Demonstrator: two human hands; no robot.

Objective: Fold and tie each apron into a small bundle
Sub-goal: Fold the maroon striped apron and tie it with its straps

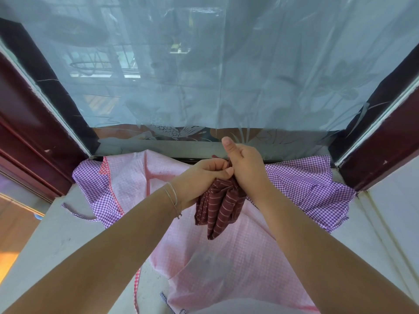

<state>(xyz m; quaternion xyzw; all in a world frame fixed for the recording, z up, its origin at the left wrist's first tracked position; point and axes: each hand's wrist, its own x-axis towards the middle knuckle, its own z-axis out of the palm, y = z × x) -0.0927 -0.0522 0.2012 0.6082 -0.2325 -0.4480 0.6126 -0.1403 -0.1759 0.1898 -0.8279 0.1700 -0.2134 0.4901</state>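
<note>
The upper end of the maroon striped apron (pixel 221 206) is buried between the left hand (pixel 201 177) and the right hand (pixel 246 165), so any knot or strap there cannot be seen. The pink checked apron (pixel 204 257) runs off the bottom edge, and both forearms cover parts of it. The purple gingham apron (pixel 310 184) lies largely hidden beneath the pink one. Shapes behind the frosted window film (pixel 204 64) are too blurred to identify.

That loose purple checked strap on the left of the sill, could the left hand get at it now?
Probably not yet: the left hand grips the maroon striped apron with the right hand. Once freed, nothing blocks the strap.
</note>
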